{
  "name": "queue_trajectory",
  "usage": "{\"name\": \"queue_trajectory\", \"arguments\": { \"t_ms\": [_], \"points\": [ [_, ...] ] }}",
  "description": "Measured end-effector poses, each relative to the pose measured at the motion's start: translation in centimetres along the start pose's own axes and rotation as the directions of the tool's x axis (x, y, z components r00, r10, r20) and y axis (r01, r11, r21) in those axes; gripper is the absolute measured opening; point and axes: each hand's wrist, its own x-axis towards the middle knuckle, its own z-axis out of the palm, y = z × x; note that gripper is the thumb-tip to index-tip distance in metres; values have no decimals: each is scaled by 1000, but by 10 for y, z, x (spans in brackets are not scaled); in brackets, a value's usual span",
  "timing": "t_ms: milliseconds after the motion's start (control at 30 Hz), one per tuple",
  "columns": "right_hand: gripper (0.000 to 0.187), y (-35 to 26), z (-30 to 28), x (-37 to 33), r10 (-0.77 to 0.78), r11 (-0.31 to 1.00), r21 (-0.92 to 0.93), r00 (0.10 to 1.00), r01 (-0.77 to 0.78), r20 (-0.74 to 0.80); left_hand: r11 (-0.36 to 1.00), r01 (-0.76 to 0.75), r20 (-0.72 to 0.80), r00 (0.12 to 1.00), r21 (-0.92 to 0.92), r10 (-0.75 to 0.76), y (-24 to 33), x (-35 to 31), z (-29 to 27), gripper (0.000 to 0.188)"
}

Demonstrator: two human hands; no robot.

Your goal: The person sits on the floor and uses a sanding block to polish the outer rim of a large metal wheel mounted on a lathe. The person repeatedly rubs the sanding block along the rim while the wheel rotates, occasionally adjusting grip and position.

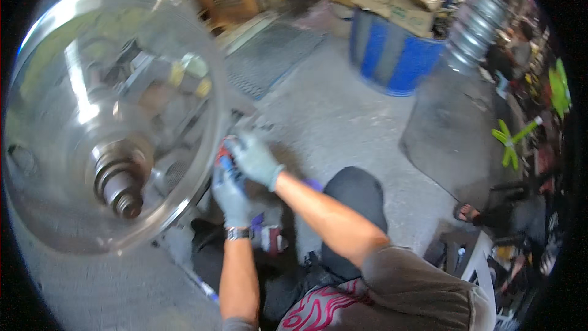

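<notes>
A big shiny disc (136, 121) is standing at the left. A blue tub (392, 49) is sitting on the floor (331, 119), well away. Both hands are wearing grey gloves. The right hand (256, 158) is bending its fingers in, pinching a small red thing (221, 152) at its fingertips. The left hand (230, 196) is curling nearly closed around the same thing, which is sitting just past its fingers, near the disc's edge.

Left hand (231, 199): gloved, fingers just beside those of gloved right hand (256, 158). Left forearm (239, 276), right forearm (324, 211): behind fingers.
</notes>
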Motion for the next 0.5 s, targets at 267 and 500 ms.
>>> {"name": "queue_trajectory", "arguments": {
  "t_ms": [267,500],
  "points": [
    [29,-23,-1,-3,72,987,143,997,-68,-20,984,-127,101,988,124,115,18,-8,6,45],
    [19,-16,9,3,42,982,185,997,-31,-58,977,18,150,989,-214,14,7,4,-6,51]
  ]
}}
